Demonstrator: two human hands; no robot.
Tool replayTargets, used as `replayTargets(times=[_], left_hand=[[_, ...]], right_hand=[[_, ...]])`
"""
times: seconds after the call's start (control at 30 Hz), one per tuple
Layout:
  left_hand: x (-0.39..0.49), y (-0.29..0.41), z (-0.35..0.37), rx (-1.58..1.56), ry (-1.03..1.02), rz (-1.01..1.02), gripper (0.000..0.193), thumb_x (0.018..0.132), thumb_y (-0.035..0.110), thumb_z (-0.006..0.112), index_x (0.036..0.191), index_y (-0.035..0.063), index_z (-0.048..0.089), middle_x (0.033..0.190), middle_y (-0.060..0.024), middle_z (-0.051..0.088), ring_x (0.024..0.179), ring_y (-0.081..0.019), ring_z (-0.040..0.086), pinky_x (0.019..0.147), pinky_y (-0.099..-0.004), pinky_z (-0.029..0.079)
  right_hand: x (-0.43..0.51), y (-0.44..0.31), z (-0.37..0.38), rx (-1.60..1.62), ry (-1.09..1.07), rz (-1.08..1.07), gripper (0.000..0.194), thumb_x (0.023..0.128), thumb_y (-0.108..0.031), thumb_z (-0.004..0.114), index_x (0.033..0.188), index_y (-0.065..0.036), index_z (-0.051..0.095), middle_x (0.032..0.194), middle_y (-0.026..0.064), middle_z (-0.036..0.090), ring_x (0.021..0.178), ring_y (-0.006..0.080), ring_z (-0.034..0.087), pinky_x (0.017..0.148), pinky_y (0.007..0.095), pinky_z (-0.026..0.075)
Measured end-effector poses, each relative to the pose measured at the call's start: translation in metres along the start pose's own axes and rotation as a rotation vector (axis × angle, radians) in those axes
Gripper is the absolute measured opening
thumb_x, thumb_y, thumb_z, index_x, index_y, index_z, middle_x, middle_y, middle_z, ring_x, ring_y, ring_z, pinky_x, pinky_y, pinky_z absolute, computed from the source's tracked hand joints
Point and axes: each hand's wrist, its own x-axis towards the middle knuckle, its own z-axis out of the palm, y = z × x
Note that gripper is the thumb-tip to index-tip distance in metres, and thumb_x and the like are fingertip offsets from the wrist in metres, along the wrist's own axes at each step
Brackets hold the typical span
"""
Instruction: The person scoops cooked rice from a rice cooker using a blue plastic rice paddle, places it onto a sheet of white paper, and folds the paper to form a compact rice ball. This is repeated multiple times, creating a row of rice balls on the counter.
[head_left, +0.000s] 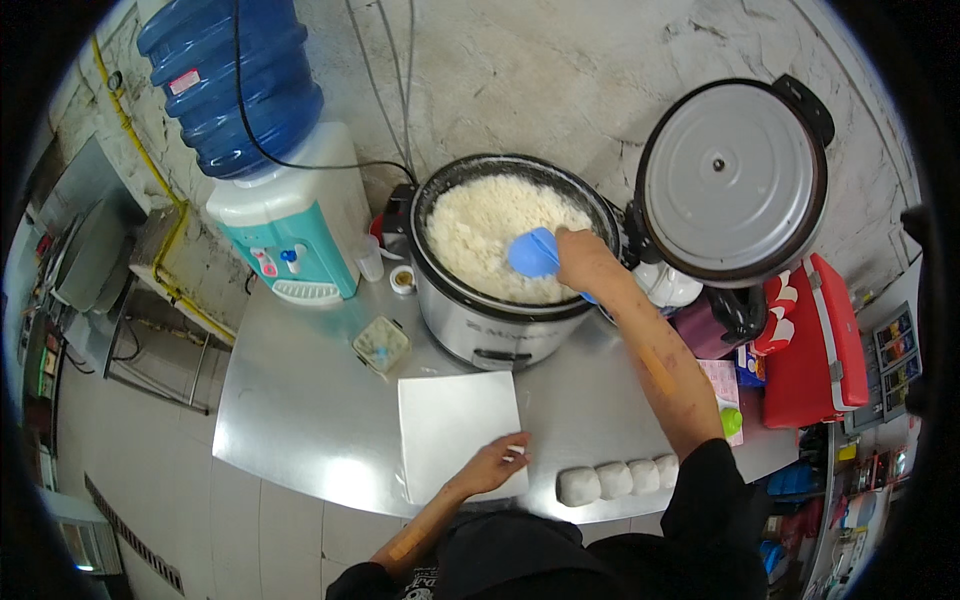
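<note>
My right hand (583, 259) holds a blue plastic rice paddle (534, 253) over the cooked white rice (487, 217) in a large rice cooker (487, 330). The paddle's blade touches or hangs just above the rice. My left hand (491, 466) rests at the lower right edge of a white square sheet or board (457, 420) on the steel table, with a small white thing (515, 451) between its fingers. What that small thing is I cannot tell. A row of several rounded, pale wrapped bundles (579, 486) lies at the table's near edge, right of the white sheet.
The cooker's hinged lid (731, 176) stands up at the right. A water dispenser (300, 240) is at the back left, near a small square container (381, 343) and a small round cup (403, 280). A red cooler box (814, 345) and a green-capped bottle (730, 421) are at the right.
</note>
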Motion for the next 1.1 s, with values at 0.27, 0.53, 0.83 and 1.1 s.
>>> replayTargets(times=[0.27,0.53,0.83,1.1], left_hand=[[0.015,0.104,-0.122,0.161,0.717,0.461,0.081,0.095,0.015,0.070,0.160,0.0022,0.024,0.155,-0.0228,0.041,0.143,-0.0359,0.043,0.109,-0.0458,0.044],[0.042,0.140,-0.145,0.230,0.464,0.488,0.114,0.091,0.017,0.074,0.155,-0.0086,-0.017,0.159,-0.0370,0.025,0.147,-0.0478,0.034,0.119,-0.0426,0.031],[0.035,0.138,-0.156,0.229,0.385,0.465,0.109,0.094,0.021,0.071,0.155,-0.0112,-0.014,0.159,-0.0410,0.020,0.148,-0.0488,0.030,0.120,-0.0449,0.028],[0.035,0.139,-0.161,0.318,0.359,0.483,0.111,0.094,0.024,0.071,0.154,-0.0119,-0.015,0.160,-0.0415,0.013,0.149,-0.0474,0.028,0.121,-0.0445,0.027]], right_hand=[[0.079,-0.033,0.002,-0.151,0.075,0.073,0.039,0.095,-0.018,0.048,0.125,0.005,0.056,0.097,0.0273,0.071,0.090,0.0420,0.073,0.078,0.0519,0.058],[0.057,-0.076,-0.003,0.001,-0.307,-0.176,0.028,0.100,-0.023,0.055,0.114,0.001,0.061,0.094,0.0268,0.071,0.086,0.0468,0.069,0.074,0.0571,0.052],[0.075,-0.021,-0.020,0.802,-0.561,0.355,0.034,0.103,-0.031,0.057,0.097,0.002,0.062,0.077,0.0045,0.058,0.051,0.0131,0.051,0.045,0.0322,0.040],[0.136,-0.059,0.033,-0.010,-0.163,-0.040,0.033,0.094,-0.023,0.059,0.097,0.007,0.071,0.095,0.0345,0.069,0.087,0.0480,0.070,0.077,0.0521,0.055]])
